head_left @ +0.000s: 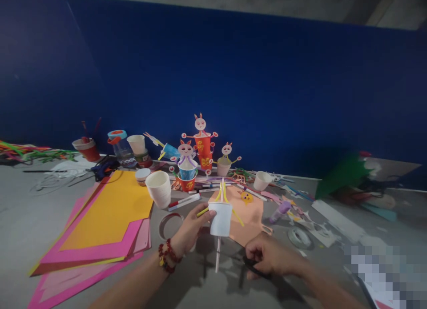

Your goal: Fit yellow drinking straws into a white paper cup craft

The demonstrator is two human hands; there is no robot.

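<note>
My left hand [190, 229] is closed on a white paper cup [220, 221], held upright above the table. Yellow strips [224, 194] rise from its top and spread to both sides. A thin pale stick [218, 258] hangs out below the cup. My right hand [267, 255] grips dark-handled scissors [255, 266], whose blades point left toward the stick; I cannot tell whether they touch it. Under and behind the cup lies a peach paper sheet [247, 215] with a small yellow rabbit-like cutout face [246, 196] on it.
Rabbit-faced cup figures [202, 144] stand by the blue wall. Stacked white cups [159, 190], markers [184, 202] and a tape roll [171, 226] are left of centre, beside coloured paper sheets [110, 211]. Rightward lie a purple glue stick [280, 212], another tape roll [299, 238] and paper scraps.
</note>
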